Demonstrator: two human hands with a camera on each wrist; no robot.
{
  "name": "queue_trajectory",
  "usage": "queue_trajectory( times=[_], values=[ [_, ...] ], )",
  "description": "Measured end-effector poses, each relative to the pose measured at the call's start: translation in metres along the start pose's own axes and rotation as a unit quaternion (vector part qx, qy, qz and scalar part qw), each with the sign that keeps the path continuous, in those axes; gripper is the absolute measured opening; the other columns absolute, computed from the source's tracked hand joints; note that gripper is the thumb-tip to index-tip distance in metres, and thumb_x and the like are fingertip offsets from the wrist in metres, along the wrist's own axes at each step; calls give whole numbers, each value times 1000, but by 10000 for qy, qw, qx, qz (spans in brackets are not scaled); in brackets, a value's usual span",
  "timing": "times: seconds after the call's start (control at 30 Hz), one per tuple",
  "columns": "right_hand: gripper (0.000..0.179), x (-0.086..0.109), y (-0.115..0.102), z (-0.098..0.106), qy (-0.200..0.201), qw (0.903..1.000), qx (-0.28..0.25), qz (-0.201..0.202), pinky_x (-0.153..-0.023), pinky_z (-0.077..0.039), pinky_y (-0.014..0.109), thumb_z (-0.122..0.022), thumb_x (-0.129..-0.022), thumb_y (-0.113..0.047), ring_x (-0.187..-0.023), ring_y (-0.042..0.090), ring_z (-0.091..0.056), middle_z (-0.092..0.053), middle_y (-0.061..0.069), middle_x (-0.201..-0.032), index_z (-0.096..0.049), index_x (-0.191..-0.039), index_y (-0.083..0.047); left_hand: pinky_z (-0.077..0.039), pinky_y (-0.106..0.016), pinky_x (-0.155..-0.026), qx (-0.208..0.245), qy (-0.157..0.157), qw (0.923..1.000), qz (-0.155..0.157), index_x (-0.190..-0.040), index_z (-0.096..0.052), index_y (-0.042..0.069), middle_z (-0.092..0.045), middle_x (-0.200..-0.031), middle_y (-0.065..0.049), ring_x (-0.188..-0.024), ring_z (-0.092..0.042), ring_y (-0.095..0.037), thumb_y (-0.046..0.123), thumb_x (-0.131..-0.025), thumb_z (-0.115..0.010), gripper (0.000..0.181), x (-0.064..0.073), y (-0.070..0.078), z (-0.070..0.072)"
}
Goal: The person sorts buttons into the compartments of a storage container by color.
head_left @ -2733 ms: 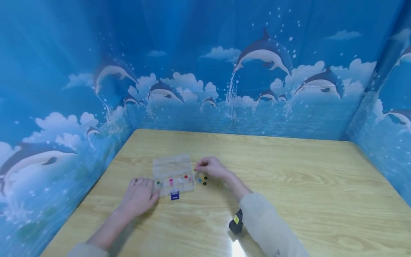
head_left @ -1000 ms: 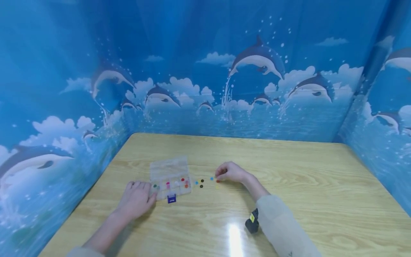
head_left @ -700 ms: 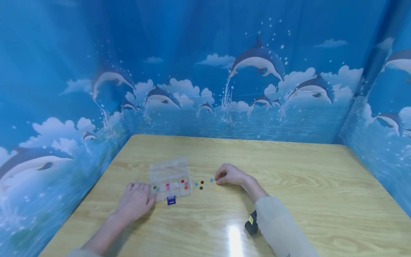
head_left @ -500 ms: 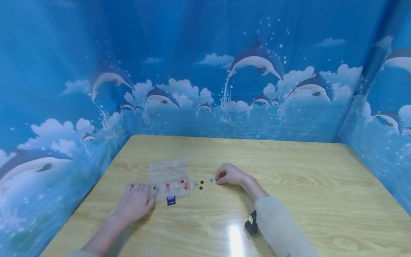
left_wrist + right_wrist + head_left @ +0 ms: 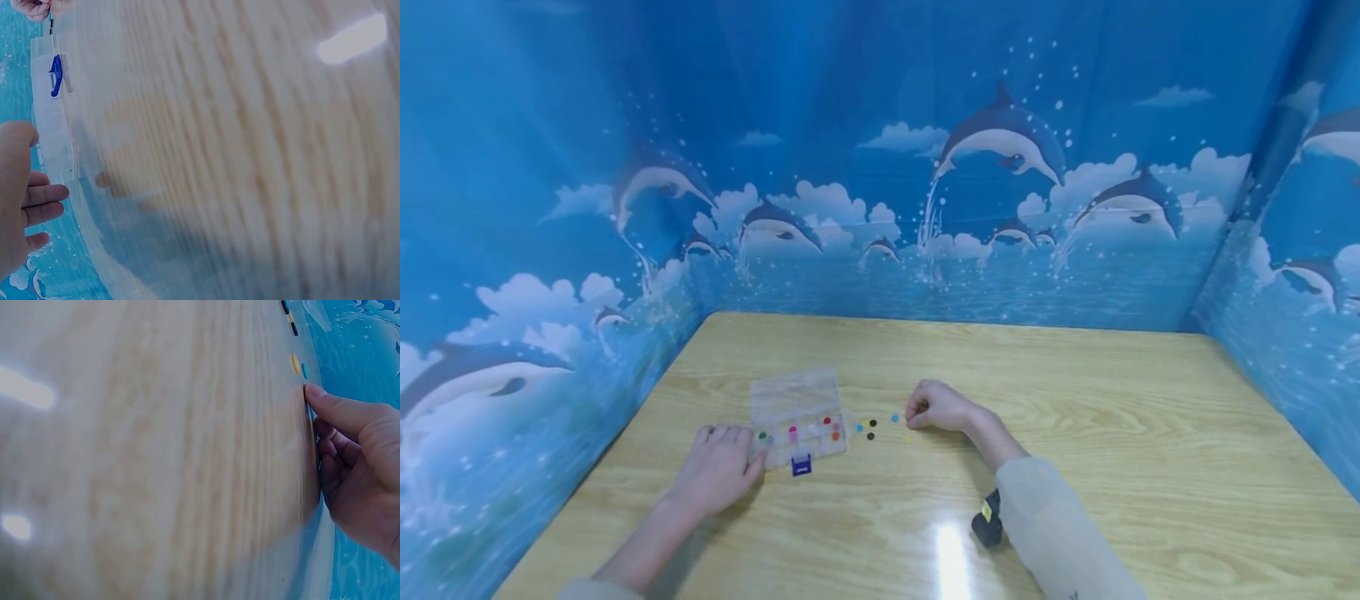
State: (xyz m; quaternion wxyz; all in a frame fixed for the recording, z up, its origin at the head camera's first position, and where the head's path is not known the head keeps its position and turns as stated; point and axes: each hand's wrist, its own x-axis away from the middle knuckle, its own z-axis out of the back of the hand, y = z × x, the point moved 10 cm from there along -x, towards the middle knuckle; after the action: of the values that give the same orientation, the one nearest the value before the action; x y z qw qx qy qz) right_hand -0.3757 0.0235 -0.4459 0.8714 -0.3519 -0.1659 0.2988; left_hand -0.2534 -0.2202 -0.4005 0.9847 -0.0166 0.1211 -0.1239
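R hand (image 5: 936,407) is curling fingertips down onto tabletop (image 5: 1075,400) beside loose beads (image 5: 871,427), pinch contents not visible, while L hand (image 5: 718,462), fingers flat, is steadying clear bead box (image 5: 797,417); beads prob tiny, light, slippery — fingertip-pinch by edges.

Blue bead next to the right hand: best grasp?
Take the blue bead by its edges, coming from straight above with a thumb-and-forefinger pinch. It lies flat on the table, too low for a side grip. The right hand is closest; black beads sit clear on its left.
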Motion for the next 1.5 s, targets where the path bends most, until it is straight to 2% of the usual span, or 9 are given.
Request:
queue_trajectory(
  times=[0.3, 0.63, 0.87, 1.1, 1.27, 1.5],
  values=[
    [6, 1, 0, 0, -93, 9999, 114, -33, -78, -43, 31, -69, -82, -11, -83, 14, -49, -52, 0, -89, -64, -79, -10, -37, -53, -88, -59, -35, 10000, -20, -97, -57, -4, -62, -95, -19, -96, -55, -35, 30, -89, -57, 35, 0, -1, -2],
    [5, 1, 3, 5, 21, 9992, -373, -168, -72, -44, 31, -65, -85, -13, -79, 16, -52, -56, 2, -88, -63, -84, -9, -37, -53, -88, -15, 56, 10000, -40, -96, -58, -4, -62, -94, -20, -95, -56, -36, 30, -88, -57, 35, 0, -1, 2],
    [6, 0, 3, 7, 130, 9978, -653, 20, -75, -45, 31, -63, -86, -12, -82, 15, -52, -59, 2, -88, -63, -88, -6, -38, -53, -86, 11, 56, 10000, -49, -95, -58, -4, -62, -94, -20, -95, -56, -36, 29, -88, -58, 34, 1, 0, 3],
    [8, -1, 2, 6, 134, 9959, -897, -41, -64, -44, 30, -59, -90, -14, -75, 17, -50, -58, 3, -86, -61, -90, -6, -37, -54, -89, 39, -39, 10000, 16, -98, -58, -5, -62, -97, -21, -98, -55, -37, 30, -89, -57, 35, 1, -1, 0],
    [8, -2, -2, 7, 177, 9947, -1012, -105, -63, -45, 30, -58, -91, -14, -74, 17, -51, -58, 4, -86, -61, -90, -7, -37, -54, -88, 60, -11, 10000, 13, -97, -58, -4, -62, -96, -20, -97, -55, -37, 29, -88, -57, 35, 1, -1, 0],
    [8, -4, -8, 8, 329, 9942, -1021, -39, -70, -47, 29, -57, -91, -13, -83, 16, -54, -57, 3, -91, -60, -92, -6, -37, -54, -89, 44, 28, 10000, -44, -98, -58, -5, -62, -96, -20, -97, -55, -36, 30, -88, -57, 36, 1, 0, 0]
  ],
)
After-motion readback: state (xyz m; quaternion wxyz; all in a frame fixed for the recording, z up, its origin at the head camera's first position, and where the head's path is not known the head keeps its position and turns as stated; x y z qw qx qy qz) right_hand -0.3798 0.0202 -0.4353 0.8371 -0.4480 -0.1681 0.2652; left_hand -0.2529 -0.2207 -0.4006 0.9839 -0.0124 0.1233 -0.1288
